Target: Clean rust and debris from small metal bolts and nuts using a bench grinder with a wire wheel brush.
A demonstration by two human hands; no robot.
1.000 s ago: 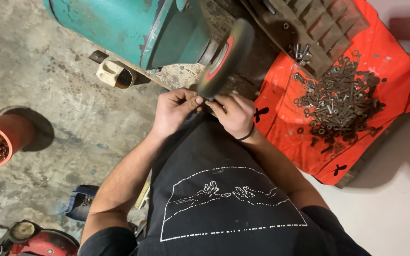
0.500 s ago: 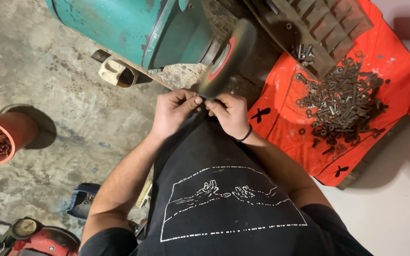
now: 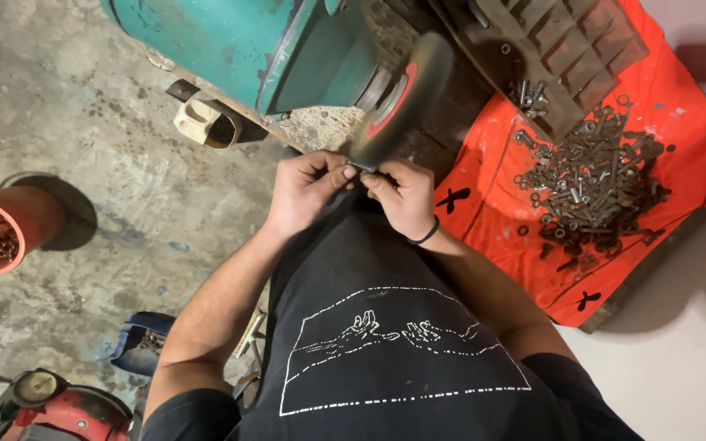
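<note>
My left hand (image 3: 308,192) and my right hand (image 3: 402,196) meet just below a dark grinding wheel (image 3: 398,102) with a red centre. Both pinch a small dark metal piece (image 3: 359,167) between their fingertips, held against the wheel's lower edge. The piece is mostly hidden by my fingers. A black band circles my right wrist. The wheel is mounted on a teal machine body (image 3: 230,41).
An orange cloth (image 3: 525,212) on the right carries a pile of several small dark metal parts (image 3: 594,184) and a brown compartment tray (image 3: 549,49). An orange bucket (image 3: 10,224) of rusty scraps stands at left. A red tool (image 3: 67,408) and a blue object (image 3: 140,343) lie at bottom left.
Both hands have stayed at the wheel's lower edge, shifting only slightly with the small piece held between them.
</note>
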